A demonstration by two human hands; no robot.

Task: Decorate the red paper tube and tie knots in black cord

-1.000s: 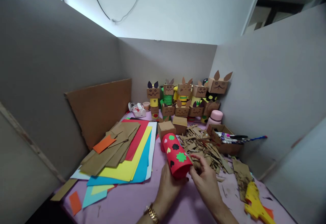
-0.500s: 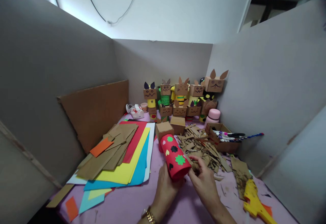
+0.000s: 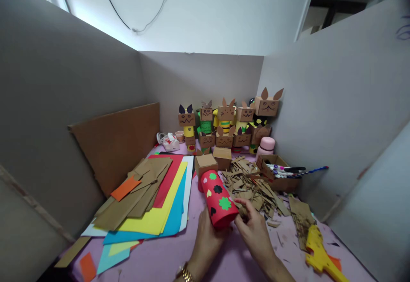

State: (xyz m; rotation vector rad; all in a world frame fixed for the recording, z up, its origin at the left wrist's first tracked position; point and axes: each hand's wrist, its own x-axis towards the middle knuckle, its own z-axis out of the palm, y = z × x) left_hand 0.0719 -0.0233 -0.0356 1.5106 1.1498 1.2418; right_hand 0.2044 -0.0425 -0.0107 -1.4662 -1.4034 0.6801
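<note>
A red paper-covered tube (image 3: pixel 216 200) with green, black and yellow stickers lies tilted on the purple table (image 3: pixel 166 256), its far end pointing away from me. My left hand (image 3: pixel 205 237) grips the tube's near end from below. My right hand (image 3: pixel 253 228) is beside that end, with its fingers pinched on a brown cardboard scrap at the edge of the scrap pile (image 3: pixel 253 186).
Coloured paper sheets and brown card (image 3: pixel 150 201) lie at left, before a leaning cardboard board (image 3: pixel 118 141). Cardboard animal figures (image 3: pixel 227 124) stand at the back. Two small boxes (image 3: pixel 214 160), a marker box (image 3: pixel 278 173), a pink bottle (image 3: pixel 265 145) and a yellow glue gun (image 3: pixel 322 256) are near.
The view has drifted slightly, shifting everything left. My hands stay at the tube's near end; the right hand's fingers have closed in on the scraps.
</note>
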